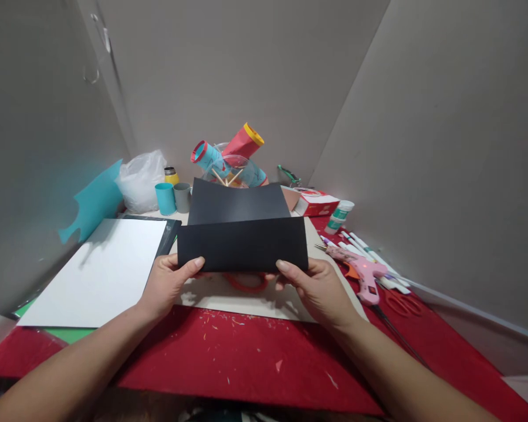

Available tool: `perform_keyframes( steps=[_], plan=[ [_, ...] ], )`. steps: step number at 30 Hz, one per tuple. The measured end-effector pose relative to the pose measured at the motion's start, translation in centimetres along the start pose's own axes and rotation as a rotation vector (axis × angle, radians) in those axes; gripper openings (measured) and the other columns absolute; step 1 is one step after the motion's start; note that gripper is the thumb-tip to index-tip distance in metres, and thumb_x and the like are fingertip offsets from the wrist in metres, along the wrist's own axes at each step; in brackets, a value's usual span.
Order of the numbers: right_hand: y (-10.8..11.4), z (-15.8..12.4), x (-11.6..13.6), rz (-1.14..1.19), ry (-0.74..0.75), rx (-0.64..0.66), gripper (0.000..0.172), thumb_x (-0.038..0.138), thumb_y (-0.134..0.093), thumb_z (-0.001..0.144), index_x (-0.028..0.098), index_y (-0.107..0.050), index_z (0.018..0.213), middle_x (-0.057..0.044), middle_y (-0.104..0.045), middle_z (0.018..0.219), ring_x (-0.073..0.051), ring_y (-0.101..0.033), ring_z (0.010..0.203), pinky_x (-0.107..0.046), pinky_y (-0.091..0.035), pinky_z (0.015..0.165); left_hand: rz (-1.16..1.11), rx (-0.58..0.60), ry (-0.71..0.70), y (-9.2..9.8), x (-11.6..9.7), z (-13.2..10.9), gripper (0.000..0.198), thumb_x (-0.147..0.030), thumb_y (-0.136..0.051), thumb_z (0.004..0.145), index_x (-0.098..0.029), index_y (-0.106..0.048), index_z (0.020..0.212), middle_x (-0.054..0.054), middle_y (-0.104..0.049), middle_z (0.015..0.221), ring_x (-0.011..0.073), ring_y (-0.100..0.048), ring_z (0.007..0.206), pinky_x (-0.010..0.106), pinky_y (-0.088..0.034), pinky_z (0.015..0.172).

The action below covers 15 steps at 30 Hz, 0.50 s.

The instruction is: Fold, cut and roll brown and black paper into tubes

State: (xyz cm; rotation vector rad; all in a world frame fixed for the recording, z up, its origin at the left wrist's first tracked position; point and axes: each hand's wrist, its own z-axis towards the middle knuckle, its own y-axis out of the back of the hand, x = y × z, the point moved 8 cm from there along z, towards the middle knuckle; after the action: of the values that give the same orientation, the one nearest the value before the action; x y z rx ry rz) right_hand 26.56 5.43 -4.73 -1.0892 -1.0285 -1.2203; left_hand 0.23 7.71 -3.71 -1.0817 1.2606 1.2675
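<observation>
A sheet of black paper [242,234] is folded over, its near flap facing me and the far part rising behind. My left hand [167,281] pinches the lower left corner with the thumb on the front. My right hand [317,287] grips the lower right corner the same way. The paper is held just above a beige board [246,299] lying on the red table cover [246,357]. A red ring-shaped thing [246,284] shows partly under the paper.
A white sheet [101,272] lies at left on a dark board. A pink glue gun [361,269], glue sticks [374,255] and red scissors [400,302] lie at right. Cups [173,198], a plastic bag [141,179], paper rolls in a bowl [231,161] and a red box [317,202] stand behind. Grey walls close in.
</observation>
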Motion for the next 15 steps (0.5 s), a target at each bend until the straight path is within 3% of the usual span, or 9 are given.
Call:
perform_keyframes(
  steps=[5, 8, 12, 15],
  plan=[
    [-0.3, -0.1, 0.3, 0.022, 0.041, 0.007, 0.020, 0.038, -0.077, 0.077, 0.020, -0.076, 0.069, -0.003, -0.073, 0.065, -0.013, -0.062, 0.059, -0.025, -0.049, 0.064, 0.055, -0.095, -0.082, 1.0, -0.7, -0.2, 0.029, -0.042, -0.075, 0.073, -0.016, -0.073, 0.061, 0.002, -0.070, 0.063, 0.0147, -0.060, 0.064, 0.028, -0.046, 0.066],
    [-0.5, 0.0, -0.1, 0.079, 0.009, 0.017, 0.020, 0.039, -0.076, 0.077, 0.020, -0.077, 0.073, -0.003, -0.075, 0.070, -0.014, -0.063, 0.058, -0.026, -0.050, 0.061, 0.083, -0.100, -0.126, 1.2, -1.2, -0.4, 0.030, -0.041, -0.074, 0.074, -0.016, -0.072, 0.058, 0.001, -0.069, 0.065, 0.0139, -0.059, 0.066, 0.027, -0.046, 0.068],
    [-0.1, 0.0, -0.3, 0.095, -0.017, -0.024, 0.025, 0.043, -0.077, 0.075, 0.019, -0.076, 0.067, -0.002, -0.071, 0.060, -0.014, -0.062, 0.055, -0.025, -0.049, 0.058, 0.117, -0.102, -0.163, 1.1, -1.7, -0.6, 0.032, -0.041, -0.073, 0.075, -0.016, -0.069, 0.056, 0.001, -0.068, 0.066, 0.0133, -0.059, 0.067, 0.026, -0.047, 0.068],
    [0.2, 0.0, -0.2, 0.063, -0.006, -0.057, 0.025, 0.041, -0.080, 0.071, 0.018, -0.074, 0.063, -0.001, -0.069, 0.057, -0.013, -0.059, 0.054, -0.024, -0.047, 0.057, 0.067, -0.068, -0.145, 0.8, -1.7, -0.4, 0.029, -0.042, -0.074, 0.075, -0.015, -0.070, 0.066, 0.001, -0.068, 0.069, 0.0134, -0.061, 0.066, 0.026, -0.050, 0.067]
  ],
)
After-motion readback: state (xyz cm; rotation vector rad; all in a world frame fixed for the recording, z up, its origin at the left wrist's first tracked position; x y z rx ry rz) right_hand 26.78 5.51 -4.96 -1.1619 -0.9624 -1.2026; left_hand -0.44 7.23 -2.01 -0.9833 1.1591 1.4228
